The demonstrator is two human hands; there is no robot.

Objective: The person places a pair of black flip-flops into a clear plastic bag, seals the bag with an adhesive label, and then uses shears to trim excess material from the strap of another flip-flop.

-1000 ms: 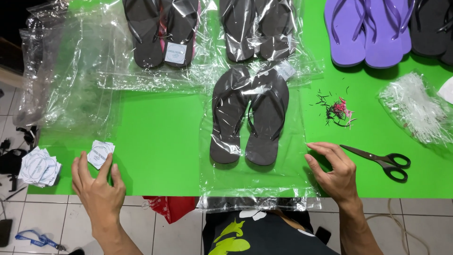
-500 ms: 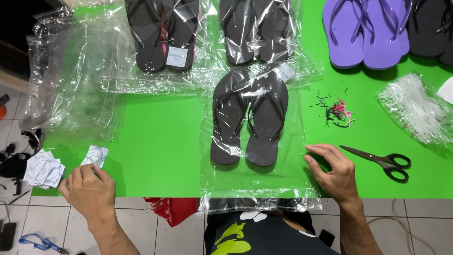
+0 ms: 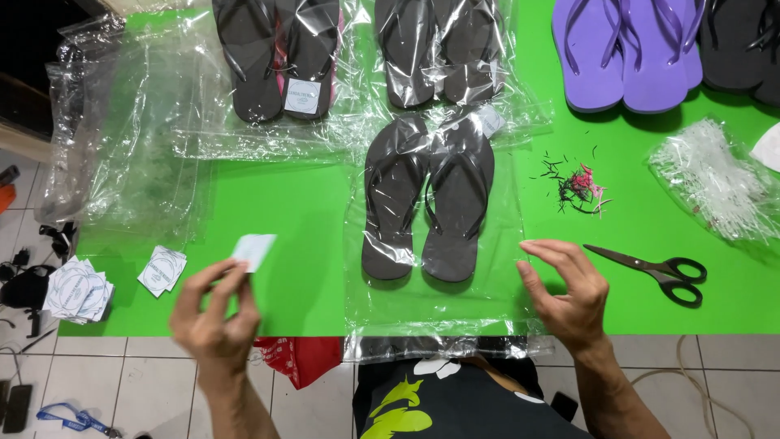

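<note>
White and small, a paper label (image 3: 254,249) is pinched by its lower edge between the thumb and fingertips of the left hand (image 3: 213,313), held up just over the front edge of the green table (image 3: 292,236). Its target side lies to the right: a pair of dark flip-flops (image 3: 428,199) sits inside a clear plastic bag (image 3: 435,305), toes toward the front edge, long axis running from front to back of the table, the bag's open end hanging over that front edge. The label is near the bag's left side but apart from it, so the left hand is the nearer one to that side. The right hand (image 3: 569,293) hovers by the bag's right front corner, fingers loosely curled and holding nothing; whether it touches the plastic cannot be told. Black scissors (image 3: 654,270) lie just beyond it to the right. More labels (image 3: 162,270) rest near the front left corner.
</note>
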